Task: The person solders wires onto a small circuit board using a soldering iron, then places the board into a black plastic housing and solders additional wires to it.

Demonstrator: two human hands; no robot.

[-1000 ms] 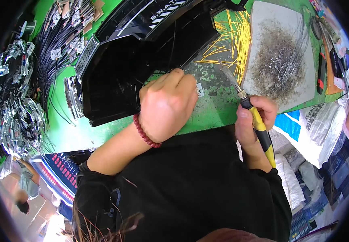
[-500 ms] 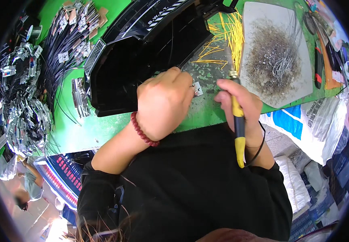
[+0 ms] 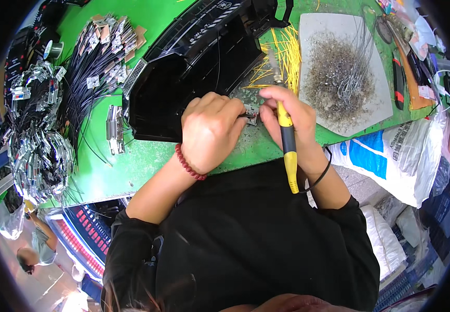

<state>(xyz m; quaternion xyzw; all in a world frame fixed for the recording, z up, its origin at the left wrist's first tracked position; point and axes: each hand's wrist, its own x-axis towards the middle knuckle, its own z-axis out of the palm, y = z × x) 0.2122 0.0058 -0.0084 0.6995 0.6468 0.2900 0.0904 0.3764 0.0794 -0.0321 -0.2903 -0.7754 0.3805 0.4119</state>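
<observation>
My left hand (image 3: 212,125), a red bead bracelet at its wrist, is closed in a pinch beside the black housing. Its fingertips hold a thin dark wire that runs to a small whitish circuit board (image 3: 252,115) at the table's near edge. My right hand (image 3: 295,117) grips a yellow and black soldering iron (image 3: 288,136) like a pen. The iron's metal tip points away from me, apart from the board, and looks blurred. A large black plastic housing (image 3: 168,99) lies open side toward me, just beyond my left hand.
Loose yellow wires (image 3: 286,54) lie beside a grey sheet (image 3: 316,26) strewn with solder debris. On the left are black wires with small boards (image 3: 97,62), silvery bundles (image 3: 40,140), metal strips (image 3: 114,130) and a spool (image 3: 53,49). A white sack (image 3: 391,161) stands at right.
The view has shifted slightly. My right hand with the soldering iron has come left, closer to the board. My left hand stays at the board, and more of the dark wire shows at its fingertips.
</observation>
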